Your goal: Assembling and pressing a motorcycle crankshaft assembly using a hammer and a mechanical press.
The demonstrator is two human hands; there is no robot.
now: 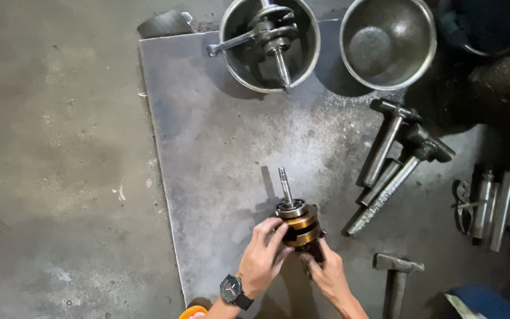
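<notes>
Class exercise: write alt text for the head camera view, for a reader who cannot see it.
Two hands, left hand and right hand, grip a crankshaft upright on a metal sheet. Behind stand two steel bowls, one holding another crankshaft; hammers lie right.

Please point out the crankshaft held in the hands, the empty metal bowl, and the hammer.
crankshaft [298, 221], head view, on its brass-coloured web.
empty metal bowl [411, 66], head view, on its inner wall.
hammer [398, 263], head view, on its head.

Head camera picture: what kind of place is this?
Probably a repair workshop for engines. Both hands, left and right, hold a crankshaft over a steel plate on a stained concrete floor. Hammers lie nearby, and a metal bowl holds another crankshaft.
</notes>
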